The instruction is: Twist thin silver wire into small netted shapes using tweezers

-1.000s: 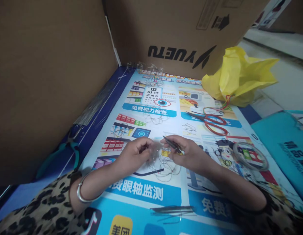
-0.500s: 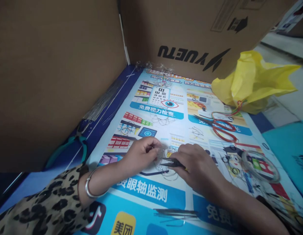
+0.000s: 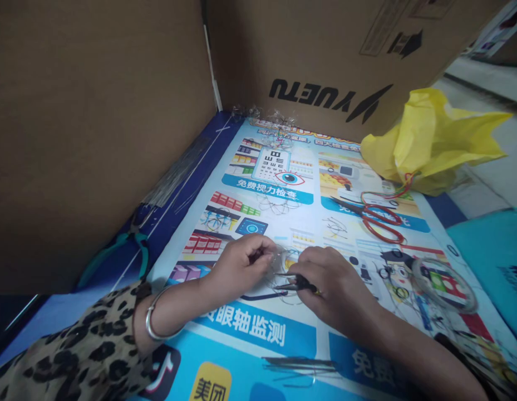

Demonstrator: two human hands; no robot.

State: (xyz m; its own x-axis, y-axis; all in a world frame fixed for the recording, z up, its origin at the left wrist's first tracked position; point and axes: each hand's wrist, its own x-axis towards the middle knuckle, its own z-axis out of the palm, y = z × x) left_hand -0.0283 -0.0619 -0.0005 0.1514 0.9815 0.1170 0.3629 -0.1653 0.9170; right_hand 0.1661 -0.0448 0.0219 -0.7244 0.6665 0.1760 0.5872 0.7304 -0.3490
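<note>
Wire (image 3: 280, 258) showed as a thin tangle near the centre of the frame, pinched between the thumb and fingers of the left hand (image 3: 246, 260); the right hand (image 3: 334, 279) was wrapped around small pliers (image 3: 300, 282), their jaws parted, though whether they touched the wire could not be told; red-handled scissors (image 3: 381, 215) lay to the right of centre

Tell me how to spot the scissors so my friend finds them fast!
Find the big cardboard wall, then the crumpled yellow bag by its right end. Just nearer you, on the printed sheet, lie the scissors. Unlike the pale ring nearby, they have two red loop handles and dark blades.
</note>
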